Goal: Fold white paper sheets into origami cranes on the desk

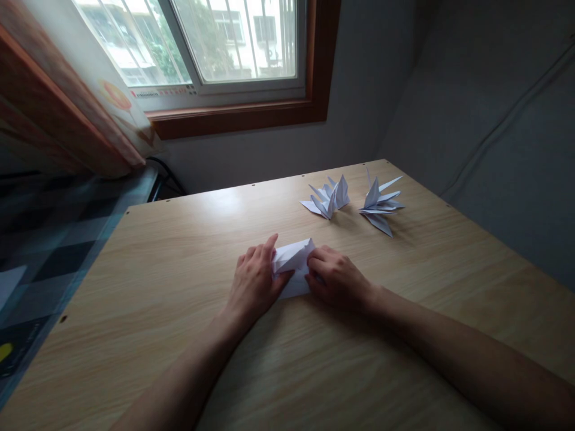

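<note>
A partly folded sheet of white paper (294, 256) lies on the wooden table between my hands, with one flap raised along its far side. My left hand (256, 274) rests on the paper's left edge, its thumb pressed on the lower part and its index finger pointing up. On the right edge, my right hand (335, 275) has its fingers curled in and pinching the paper. Farther back stand folded white paper cranes (329, 197), and to their right is another cluster of folded paper cranes (381, 203).
The light wooden table (171, 287) has a far edge below the window (242, 42). On the left, a bed or surface with a checked cloth (67, 239) adjoins it under a curtain (76, 90). A cable (489, 134) runs along the right wall.
</note>
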{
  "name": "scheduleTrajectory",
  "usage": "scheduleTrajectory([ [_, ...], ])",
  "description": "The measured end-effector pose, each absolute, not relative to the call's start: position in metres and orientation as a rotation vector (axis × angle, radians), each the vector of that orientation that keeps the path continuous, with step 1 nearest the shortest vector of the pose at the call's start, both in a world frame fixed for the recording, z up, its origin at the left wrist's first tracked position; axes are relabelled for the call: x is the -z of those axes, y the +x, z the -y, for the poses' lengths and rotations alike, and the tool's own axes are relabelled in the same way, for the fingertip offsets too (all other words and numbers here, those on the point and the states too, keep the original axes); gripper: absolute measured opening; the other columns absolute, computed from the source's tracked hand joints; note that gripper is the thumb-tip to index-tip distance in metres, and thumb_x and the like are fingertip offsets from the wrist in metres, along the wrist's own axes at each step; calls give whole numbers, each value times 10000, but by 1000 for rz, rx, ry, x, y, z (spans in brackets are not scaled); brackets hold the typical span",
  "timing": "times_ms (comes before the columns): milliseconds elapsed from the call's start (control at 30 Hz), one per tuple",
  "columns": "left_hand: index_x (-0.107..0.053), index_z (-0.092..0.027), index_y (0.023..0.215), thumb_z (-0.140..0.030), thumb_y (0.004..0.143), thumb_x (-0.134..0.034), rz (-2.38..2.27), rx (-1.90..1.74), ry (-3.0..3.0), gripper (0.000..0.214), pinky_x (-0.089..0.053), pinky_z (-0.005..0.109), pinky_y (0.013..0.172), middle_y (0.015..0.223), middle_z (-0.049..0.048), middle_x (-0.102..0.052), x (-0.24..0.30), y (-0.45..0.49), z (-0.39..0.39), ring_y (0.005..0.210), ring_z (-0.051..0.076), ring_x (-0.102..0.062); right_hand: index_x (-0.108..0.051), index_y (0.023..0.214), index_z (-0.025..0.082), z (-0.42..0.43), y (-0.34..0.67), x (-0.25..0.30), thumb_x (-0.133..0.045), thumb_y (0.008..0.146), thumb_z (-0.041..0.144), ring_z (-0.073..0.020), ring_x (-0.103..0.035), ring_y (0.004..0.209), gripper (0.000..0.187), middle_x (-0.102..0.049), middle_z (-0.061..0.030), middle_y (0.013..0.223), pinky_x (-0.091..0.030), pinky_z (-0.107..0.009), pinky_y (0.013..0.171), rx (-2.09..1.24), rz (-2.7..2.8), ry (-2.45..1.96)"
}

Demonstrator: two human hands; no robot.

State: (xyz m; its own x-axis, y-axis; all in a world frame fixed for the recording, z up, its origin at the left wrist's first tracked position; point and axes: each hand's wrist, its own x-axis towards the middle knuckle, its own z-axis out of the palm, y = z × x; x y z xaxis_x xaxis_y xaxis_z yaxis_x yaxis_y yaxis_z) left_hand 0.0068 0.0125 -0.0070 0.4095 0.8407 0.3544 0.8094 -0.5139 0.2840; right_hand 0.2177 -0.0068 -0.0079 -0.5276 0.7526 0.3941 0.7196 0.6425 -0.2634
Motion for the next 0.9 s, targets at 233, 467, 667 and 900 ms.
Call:
scheduleTrajectory([
  [233, -421, -177, 1343, -436, 807, -674, -1622, -713, 2583, 647, -437, 446, 855, 1100, 126, -647, 8, 7, -15, 1022, 311, -559, -658, 906, 153, 7, 216, 10, -556, 791, 93, -226, -525, 844, 165, -633, -103, 902, -444, -335, 738, -14, 2419, -1125],
  [467, -625, -184, 930, -308, 823, -648, -1429, -1033, 2543, 165, -494, 375, 784, 927, 80, -667, 5, 4, -15, 876, 238, -596, -677, 1025, 186, 6, 216, 11, -545, 793, 31, -214, -553, 910, 308, -663, -78, 974, -462, -337, 800, -95, 2512, -919],
  [667, -634, -187, 648, -271, 877, -578, -1411, -1070, 2443, 250, -430, 243, 549, 613, -1, -639, -1, 6, -11, 572, 134, -577, -692, 999, 175, 6, 216, 10, -542, 827, 50, -216, -553, 886, 260, -665, -78, 946, -460, -344, 794, -64, 2544, -917],
  [900, -669, -189, 736, -273, 858, -599, -1452, -1124, 2300, 164, -426, 201, 503, 620, -33, -673, -1, 5, -11, 484, 92, -544, -682, 1006, 178, 5, 216, 12, -533, 824, 43, -206, -547, 882, 271, -660, -71, 954, -456, -335, 795, -71, 2545, -909],
])
